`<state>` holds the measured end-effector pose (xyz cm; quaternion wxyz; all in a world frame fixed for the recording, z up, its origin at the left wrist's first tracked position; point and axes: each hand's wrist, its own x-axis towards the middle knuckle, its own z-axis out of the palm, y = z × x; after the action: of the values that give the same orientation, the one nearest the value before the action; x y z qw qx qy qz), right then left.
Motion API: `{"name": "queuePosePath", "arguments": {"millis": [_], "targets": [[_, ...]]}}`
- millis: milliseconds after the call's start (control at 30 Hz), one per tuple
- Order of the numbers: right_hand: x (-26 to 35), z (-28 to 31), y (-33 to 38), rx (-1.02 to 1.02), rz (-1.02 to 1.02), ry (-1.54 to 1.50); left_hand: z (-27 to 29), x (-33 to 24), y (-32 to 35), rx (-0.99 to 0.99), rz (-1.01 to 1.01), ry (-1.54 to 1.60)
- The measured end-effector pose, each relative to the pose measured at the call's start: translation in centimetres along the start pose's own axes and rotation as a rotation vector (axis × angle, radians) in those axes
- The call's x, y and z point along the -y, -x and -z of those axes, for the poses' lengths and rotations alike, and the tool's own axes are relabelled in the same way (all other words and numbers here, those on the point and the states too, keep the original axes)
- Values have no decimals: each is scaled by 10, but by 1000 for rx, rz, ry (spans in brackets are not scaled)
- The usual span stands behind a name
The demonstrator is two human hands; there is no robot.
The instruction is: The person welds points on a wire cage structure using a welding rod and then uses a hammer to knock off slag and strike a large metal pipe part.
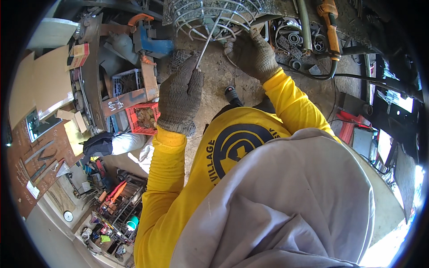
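A round cage of bent metal wire [212, 26] lies at the top middle, on the edge of a dark, worn work surface. My left hand [180, 96], in a dirty grey knitted glove, is closed around the lower end of a thin straight metal rod [208, 43]. The rod slants up and right across the cage, its upper end among the wires; whether it joins them I cannot tell. My right hand [255, 56], gloved alike, is closed at the cage's lower right rim, fingertips on the wire. A curved piece of wire shows beside its thumb.
An orange corded power tool [331, 33] lies at the upper right, near a metal pipe [305, 27] and a tray of metal rings [295, 39]. Left are a blue metal clamp-like tool [152, 43], a red crate [133, 121] and a brown steel bench [27, 147]. A black cable [357, 77] runs right.
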<state>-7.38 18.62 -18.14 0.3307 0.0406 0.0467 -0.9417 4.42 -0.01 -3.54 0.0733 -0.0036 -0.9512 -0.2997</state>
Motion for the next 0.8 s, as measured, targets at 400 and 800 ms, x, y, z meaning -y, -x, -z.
{"name": "queuePosePath", "arguments": {"millis": [400, 800], "targets": [[-9, -6, 1, -278, 211, 177, 32, 23, -29, 198, -123, 23], [-11, 5, 15, 30, 195, 141, 48, 31, -44, 366, 36, 307]]}}
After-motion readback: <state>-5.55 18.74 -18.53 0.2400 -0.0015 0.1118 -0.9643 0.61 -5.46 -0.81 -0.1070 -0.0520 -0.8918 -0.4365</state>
